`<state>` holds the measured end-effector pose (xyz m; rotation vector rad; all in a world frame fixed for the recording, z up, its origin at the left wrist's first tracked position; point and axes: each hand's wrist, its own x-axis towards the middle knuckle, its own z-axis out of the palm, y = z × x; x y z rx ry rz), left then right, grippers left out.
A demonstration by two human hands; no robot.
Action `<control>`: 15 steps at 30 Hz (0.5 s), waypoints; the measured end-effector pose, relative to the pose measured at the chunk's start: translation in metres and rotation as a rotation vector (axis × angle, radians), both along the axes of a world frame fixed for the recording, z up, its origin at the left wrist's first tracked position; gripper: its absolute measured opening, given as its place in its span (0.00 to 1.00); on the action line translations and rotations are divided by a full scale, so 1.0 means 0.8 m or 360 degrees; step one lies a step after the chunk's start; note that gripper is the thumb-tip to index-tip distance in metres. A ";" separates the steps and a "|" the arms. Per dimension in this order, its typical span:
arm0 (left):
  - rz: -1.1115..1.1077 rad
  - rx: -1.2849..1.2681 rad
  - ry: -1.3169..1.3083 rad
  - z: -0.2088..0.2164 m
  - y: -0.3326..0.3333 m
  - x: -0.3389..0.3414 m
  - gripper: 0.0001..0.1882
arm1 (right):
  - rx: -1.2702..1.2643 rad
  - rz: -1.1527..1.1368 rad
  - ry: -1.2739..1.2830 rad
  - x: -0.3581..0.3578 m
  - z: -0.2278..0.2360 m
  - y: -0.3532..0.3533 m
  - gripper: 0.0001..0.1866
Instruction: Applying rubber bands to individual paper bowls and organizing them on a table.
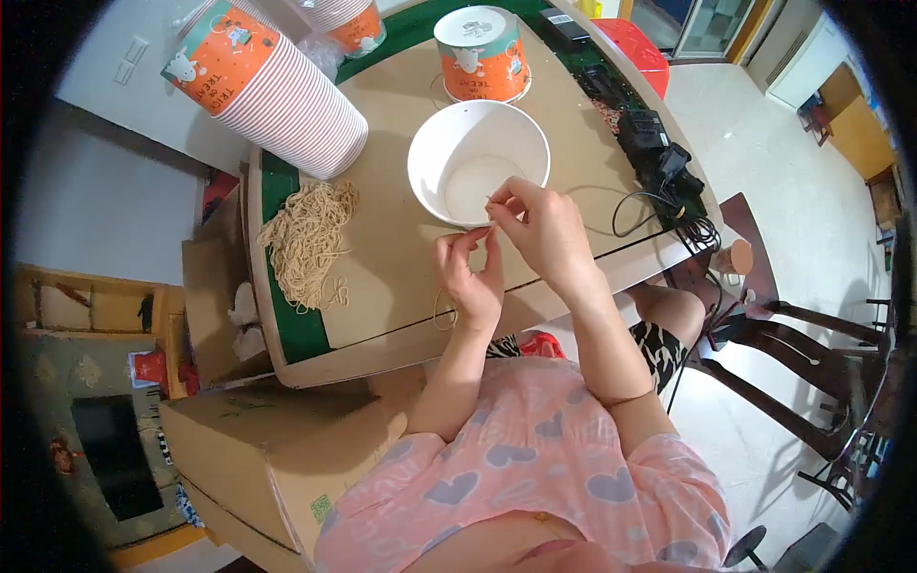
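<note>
A white-lined paper bucket [435,162] lies tilted in front of me, its open mouth facing up towards me. At its near rim my left hand [472,277] is closed in a pinch, with a thin beige string [442,313] hanging down beside it. My right hand [544,224] is closed too, thumb and forefinger pinching at the same rim. What sits between the right fingertips is too small to make out. The two hands' fingertips almost meet. To the left lies a loose heap of beige string [310,244].
A tall stack of striped paper buckets [277,95] leans at the left. An orange bucket [482,57] stands upside down behind the white one. Black adapters and cables [659,162] line the table's right edge. A cardboard box [229,449] stands at lower left.
</note>
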<state>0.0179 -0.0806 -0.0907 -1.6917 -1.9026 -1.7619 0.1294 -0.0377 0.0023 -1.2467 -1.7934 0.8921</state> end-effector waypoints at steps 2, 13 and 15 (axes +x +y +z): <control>0.0032 -0.0019 0.0002 0.006 0.003 0.000 0.11 | 0.0034 -0.0028 -0.0021 -0.001 -0.002 0.000 0.07; -0.1011 -0.1045 -0.1199 0.105 -0.046 -0.023 0.14 | -0.0041 0.0196 -0.0109 0.029 0.009 -0.017 0.07; -0.0995 -0.0970 -0.0669 0.124 -0.054 -0.027 0.13 | -0.0056 0.0217 -0.0138 0.031 0.011 -0.022 0.07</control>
